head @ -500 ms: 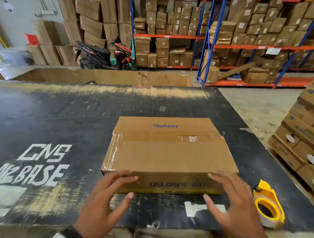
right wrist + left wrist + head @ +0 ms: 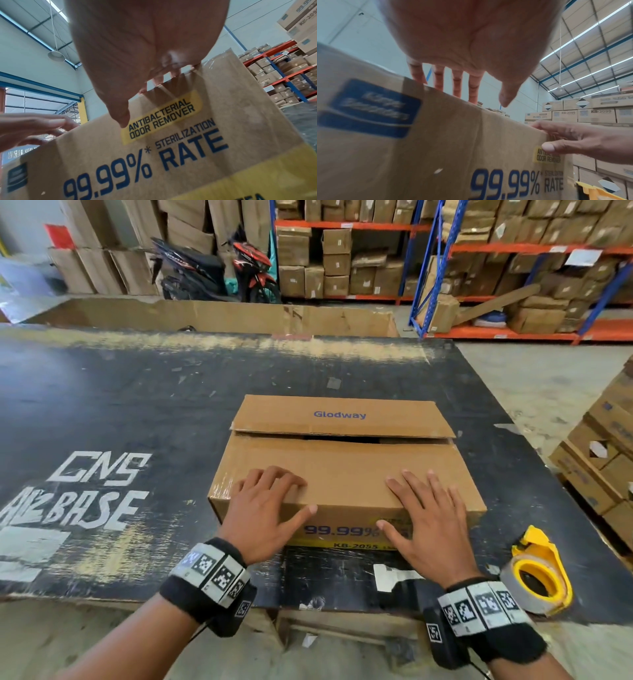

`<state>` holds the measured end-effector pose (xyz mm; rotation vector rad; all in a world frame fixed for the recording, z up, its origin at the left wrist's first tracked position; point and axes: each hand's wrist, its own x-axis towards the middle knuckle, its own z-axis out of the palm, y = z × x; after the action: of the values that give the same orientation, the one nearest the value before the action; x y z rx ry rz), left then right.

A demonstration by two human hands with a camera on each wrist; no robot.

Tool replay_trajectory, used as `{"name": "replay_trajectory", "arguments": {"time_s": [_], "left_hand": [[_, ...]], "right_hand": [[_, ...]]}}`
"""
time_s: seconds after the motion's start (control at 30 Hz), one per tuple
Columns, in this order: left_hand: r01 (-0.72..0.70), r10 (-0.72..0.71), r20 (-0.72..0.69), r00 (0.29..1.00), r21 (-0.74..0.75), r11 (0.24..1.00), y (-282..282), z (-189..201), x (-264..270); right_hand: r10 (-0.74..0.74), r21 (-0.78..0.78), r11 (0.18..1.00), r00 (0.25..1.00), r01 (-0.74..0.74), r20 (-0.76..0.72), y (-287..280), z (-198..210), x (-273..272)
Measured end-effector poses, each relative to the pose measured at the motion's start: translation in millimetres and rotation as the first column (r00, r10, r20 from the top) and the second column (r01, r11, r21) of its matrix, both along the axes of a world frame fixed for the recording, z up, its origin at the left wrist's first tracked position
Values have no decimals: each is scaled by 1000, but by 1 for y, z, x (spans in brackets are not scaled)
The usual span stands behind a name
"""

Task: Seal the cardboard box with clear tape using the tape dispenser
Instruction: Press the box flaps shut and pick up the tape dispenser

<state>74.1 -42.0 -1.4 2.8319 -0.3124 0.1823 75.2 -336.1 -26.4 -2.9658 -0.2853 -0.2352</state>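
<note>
A brown cardboard box (image 2: 342, 470) marked "Glodway" lies on the black tabletop (image 2: 137, 405). A dark gap shows along the seam between its two top flaps, and some clear tape shines at its left edge. My left hand (image 2: 284, 498) and my right hand (image 2: 414, 508) lie flat on the near flap, fingers spread, thumbs hanging over the front face. The left wrist view shows the left fingers (image 2: 457, 83) reaching over the box's (image 2: 436, 148) top edge. The yellow tape dispenser (image 2: 537, 573) with its clear roll lies on the table to the right of my right wrist, untouched.
A stack of cartons (image 2: 603, 460) stands off the table's right edge. A long open cardboard bin (image 2: 212, 316) runs behind the table. Farther back are a parked scooter (image 2: 212, 272) and blue-and-orange racks (image 2: 445, 261) full of boxes. White lettering (image 2: 85, 491) marks the tabletop at left.
Both hands have moved forward from in front of the box onto its near top flap. A dark gap now shows at the flap seam, where a tape strip lay before.
</note>
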Motion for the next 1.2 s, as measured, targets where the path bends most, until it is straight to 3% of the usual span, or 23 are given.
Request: {"name": "replay_trajectory", "arguments": {"time_s": [0.17,0.33,0.47,0.6,0.73,0.87,0.97,1.03,1.1,1.13,1.2], "left_hand": [[49,-48,18,999,-48,998,-53,12,49],[76,-65,-143,988,73,994,-95,3,95],[75,-48,-146,988,185,980,-96,-5,98],[61,-36,-146,989,171,983,-93,-10,96],[45,-25,-142,989,144,989,-95,-12,95],[40,-24,-118,993,142,989,-94,-14,96],[34,-18,-102,995,149,988,-92,-13,95],[27,-12,-99,995,144,989,-92,-12,95],[21,-8,-88,996,141,990,-91,-12,95],[22,-11,-82,997,137,990,-91,-12,96],[27,-18,-75,997,131,991,-90,-13,96]], "right_hand": [[5,11,1000,1000,-5,28,-1,-2,-1],[10,18,1000,999,-11,40,-2,-2,-1],[7,5,1000,1000,-7,16,-2,0,-2],[9,42,999,999,-6,-52,-2,19,6],[11,78,997,992,-2,-122,-8,44,53],[-17,5,1000,958,19,-287,-6,36,95],[-14,-16,1000,956,10,-292,-4,27,99],[27,72,997,953,-6,-303,-9,31,96],[60,282,959,961,19,-268,-22,39,88],[25,395,917,979,58,-202,-33,42,82],[-180,540,823,982,177,-47,-63,38,64]]}}
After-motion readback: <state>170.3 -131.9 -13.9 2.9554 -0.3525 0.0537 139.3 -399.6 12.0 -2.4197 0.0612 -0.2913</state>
